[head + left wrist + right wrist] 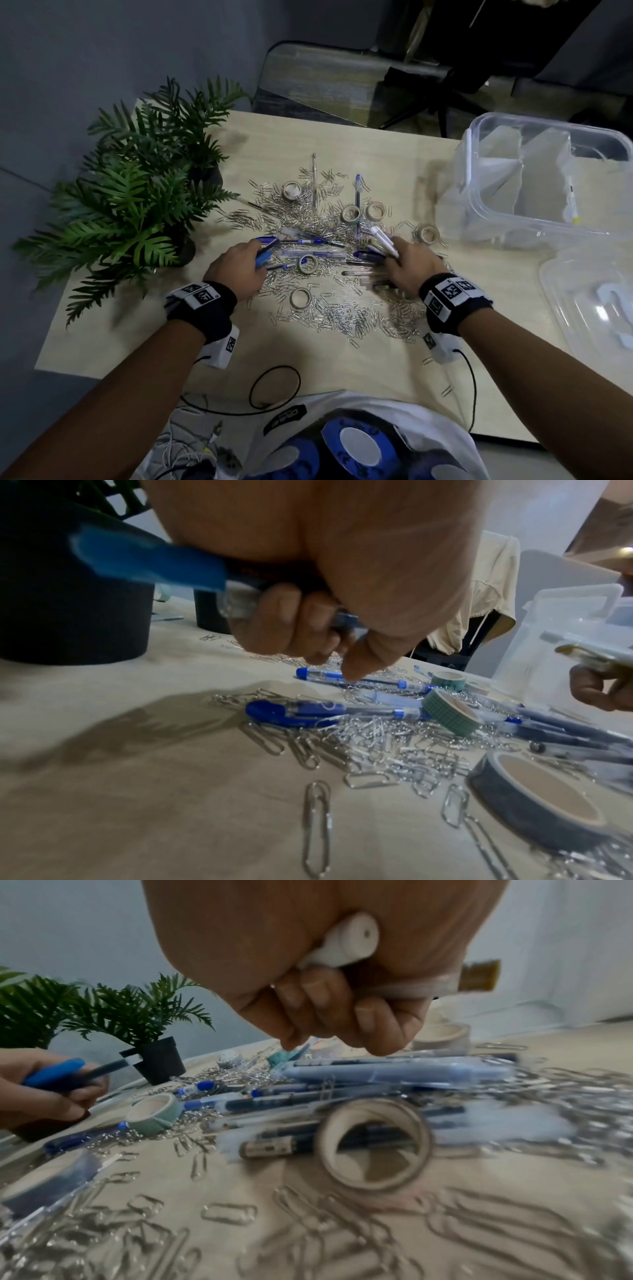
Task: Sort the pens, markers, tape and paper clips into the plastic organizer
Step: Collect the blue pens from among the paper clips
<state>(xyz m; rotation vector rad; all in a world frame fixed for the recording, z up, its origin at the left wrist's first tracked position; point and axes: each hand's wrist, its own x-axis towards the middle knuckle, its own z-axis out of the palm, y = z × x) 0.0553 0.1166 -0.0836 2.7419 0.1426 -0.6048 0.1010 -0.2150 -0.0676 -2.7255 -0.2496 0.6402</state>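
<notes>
A heap of silver paper clips (329, 308), blue pens (301, 241) and several tape rolls (300, 297) covers the middle of the wooden table (137, 329). My left hand (239, 267) grips a bundle of blue pens (150, 561) at the heap's left side, its forefinger (356, 666) pointing down at a blue-capped pen (329, 675). My right hand (407, 263) grips white markers (383, 240) with round white ends (356, 939) and hovers over the pens (394, 1069). The clear plastic organizer (548, 178) stands at the table's right, its dividers showing.
Two potted ferns (137, 192) in black pots stand at the table's left. The organizer's clear lid (596, 301) lies at the right front. Black cables (274, 390) run over the near edge. A chair (342, 82) stands behind the table.
</notes>
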